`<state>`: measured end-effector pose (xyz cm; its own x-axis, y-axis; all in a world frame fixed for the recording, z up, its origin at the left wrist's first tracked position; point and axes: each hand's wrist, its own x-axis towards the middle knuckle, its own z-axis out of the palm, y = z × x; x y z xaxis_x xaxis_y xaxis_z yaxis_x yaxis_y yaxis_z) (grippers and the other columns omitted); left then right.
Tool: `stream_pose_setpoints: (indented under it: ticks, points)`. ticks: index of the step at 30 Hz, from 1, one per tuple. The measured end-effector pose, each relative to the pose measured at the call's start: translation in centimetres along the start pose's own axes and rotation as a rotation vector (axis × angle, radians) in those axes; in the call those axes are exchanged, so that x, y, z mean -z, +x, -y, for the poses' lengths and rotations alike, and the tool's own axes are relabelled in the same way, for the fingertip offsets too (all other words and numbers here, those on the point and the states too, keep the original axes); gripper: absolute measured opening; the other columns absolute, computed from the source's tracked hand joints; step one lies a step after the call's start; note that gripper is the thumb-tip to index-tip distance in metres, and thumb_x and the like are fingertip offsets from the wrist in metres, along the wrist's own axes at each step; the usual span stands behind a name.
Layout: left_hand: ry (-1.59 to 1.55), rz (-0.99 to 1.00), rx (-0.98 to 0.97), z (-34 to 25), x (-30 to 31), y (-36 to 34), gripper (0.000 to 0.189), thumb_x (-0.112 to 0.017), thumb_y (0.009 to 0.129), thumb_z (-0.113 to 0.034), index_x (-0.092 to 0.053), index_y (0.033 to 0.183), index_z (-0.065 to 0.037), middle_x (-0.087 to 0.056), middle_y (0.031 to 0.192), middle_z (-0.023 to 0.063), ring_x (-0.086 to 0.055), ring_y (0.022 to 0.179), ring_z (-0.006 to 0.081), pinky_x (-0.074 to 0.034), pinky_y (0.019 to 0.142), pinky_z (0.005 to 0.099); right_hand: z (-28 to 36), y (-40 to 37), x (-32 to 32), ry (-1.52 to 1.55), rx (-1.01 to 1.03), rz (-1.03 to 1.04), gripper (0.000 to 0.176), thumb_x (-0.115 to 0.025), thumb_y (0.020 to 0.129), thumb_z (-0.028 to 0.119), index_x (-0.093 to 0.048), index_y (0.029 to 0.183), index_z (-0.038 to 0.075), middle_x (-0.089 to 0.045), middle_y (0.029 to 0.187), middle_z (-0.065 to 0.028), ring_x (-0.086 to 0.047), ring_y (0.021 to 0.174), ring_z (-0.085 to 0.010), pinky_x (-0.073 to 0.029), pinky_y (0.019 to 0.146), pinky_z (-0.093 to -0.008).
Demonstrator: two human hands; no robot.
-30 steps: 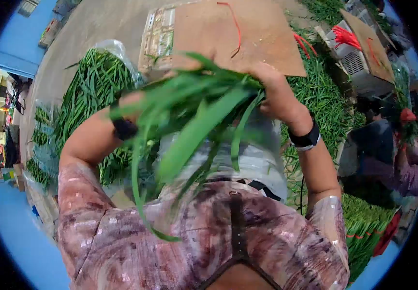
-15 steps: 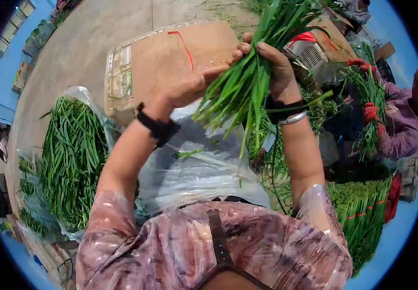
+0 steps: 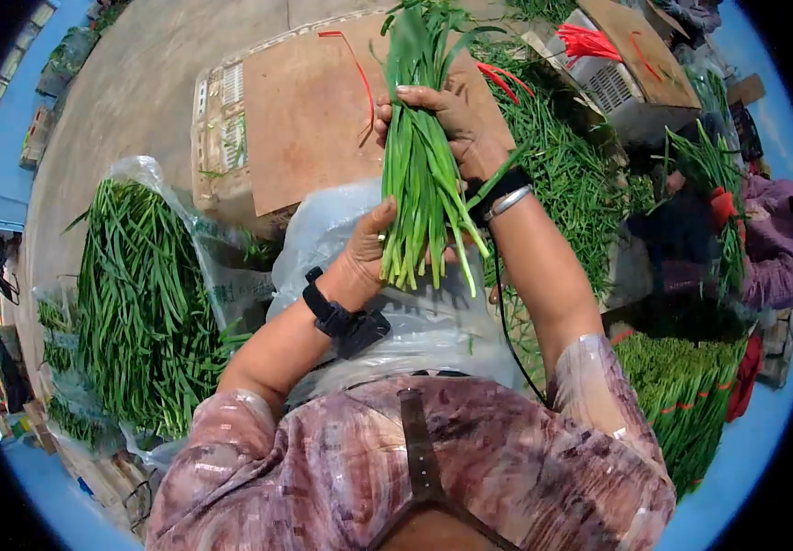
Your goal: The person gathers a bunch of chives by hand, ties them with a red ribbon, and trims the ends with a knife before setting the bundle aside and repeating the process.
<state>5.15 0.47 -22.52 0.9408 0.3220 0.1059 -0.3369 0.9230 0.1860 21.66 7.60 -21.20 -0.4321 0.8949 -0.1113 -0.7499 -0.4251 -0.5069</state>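
Observation:
A bunch of garlic chives (image 3: 419, 174) hangs in front of me, dark leaves at the top and pale cut ends at the bottom. My right hand (image 3: 447, 115) is wrapped round its upper part, thumb across the front. Lower down, my left hand (image 3: 369, 243) cups the stem ends, its thumb at the left side and most of its fingers hidden behind the stems. Beneath the bunch, a cardboard sheet (image 3: 309, 129) lies on a white plastic crate (image 3: 217, 129), with a red tie (image 3: 355, 69) on it. Clear plastic sheeting (image 3: 323, 220) covers my lap.
At my left stands a plastic bag full of chives (image 3: 139, 303). Loose chives (image 3: 552, 156) are heaped at my right, near a second crate (image 3: 612, 96) with red ties (image 3: 589, 41) on top. Tied bundles (image 3: 690, 395) stand lower right. Another person's purple sleeve (image 3: 768, 230) shows beyond.
The bunch has come down and left and now hangs more upright. My left hand has moved from beside the upper part to the stem ends; my right hand still grips the bunch.

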Motion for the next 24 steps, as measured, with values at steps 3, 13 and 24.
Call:
stream_pose_setpoints:
  ticks: [3,13,24]
  points:
    - [-0.149,0.006,-0.073,-1.2,1.7,1.1,0.069,-0.069,0.077,-0.022,-0.035,0.131,0.003,-0.051,0.121,0.0203,-0.058,0.103,0.0321,-0.053,0.082,0.0469,1.8,0.6,-1.5,-0.295,0.037,-0.351,0.03,-0.058,0.087,0.034,-0.061,0.09,0.005,-0.065,0.081,-0.0086,-0.064,0.073,-0.0214,-0.054,0.068,-0.0354]
    - [-0.301,-0.084,-0.093,-1.5,6.3,4.4,0.051,-0.06,0.082,-0.012,-0.039,0.127,-0.001,-0.054,0.101,0.009,-0.056,0.081,0.0163,-0.046,0.076,0.0339,1.8,-6.5,8.9,-0.584,-0.01,-0.782,0.052,-0.055,0.087,0.045,-0.051,0.11,-0.002,-0.063,0.09,-0.014,-0.065,0.07,-0.0219,-0.054,0.059,-0.0306]
    - [-0.081,-0.343,-0.05,-1.3,7.3,5.8,0.041,-0.056,0.083,-0.008,-0.048,0.122,0.001,-0.06,0.092,0.0127,-0.061,0.079,0.0215,-0.054,0.067,0.0383,0.7,-16.1,5.0,-0.622,0.405,-1.027,0.017,-0.053,0.089,0.015,-0.056,0.09,-0.001,-0.062,0.072,-0.0088,-0.055,0.051,-0.0122,-0.041,0.044,-0.0209]
